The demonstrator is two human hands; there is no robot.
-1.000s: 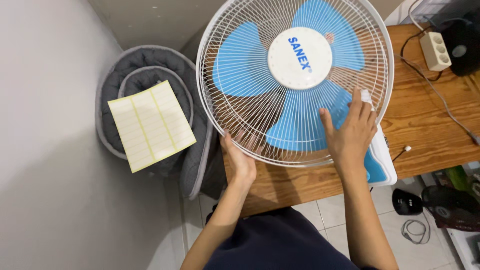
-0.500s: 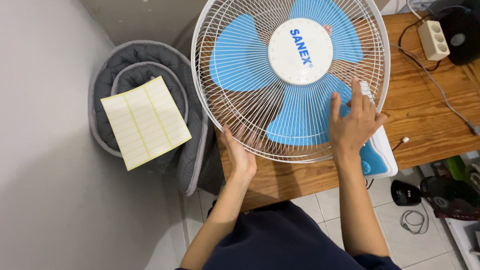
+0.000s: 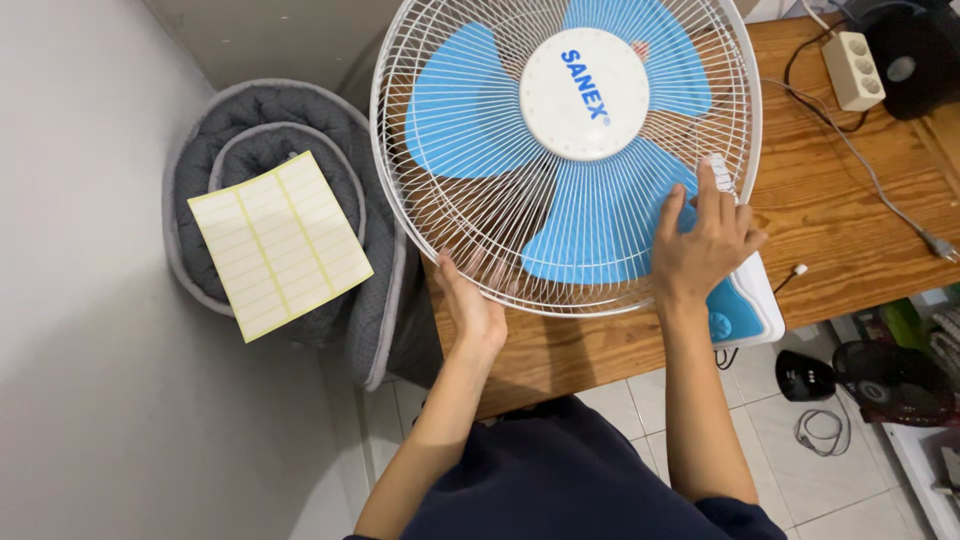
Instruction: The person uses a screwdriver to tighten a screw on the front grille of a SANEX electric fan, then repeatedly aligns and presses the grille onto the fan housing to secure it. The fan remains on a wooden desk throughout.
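The round white wire-grille fan with blue blades (image 3: 565,150) lies face-up on the wooden table (image 3: 850,230). Your left hand (image 3: 470,300) curls under its near rim; your right hand (image 3: 700,245) rests splayed on the grille. It's probably light and the wires bendy, so grip the rim.

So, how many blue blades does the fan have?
3. One blade is at upper left, one at upper right, one at the bottom, partly under the right hand.
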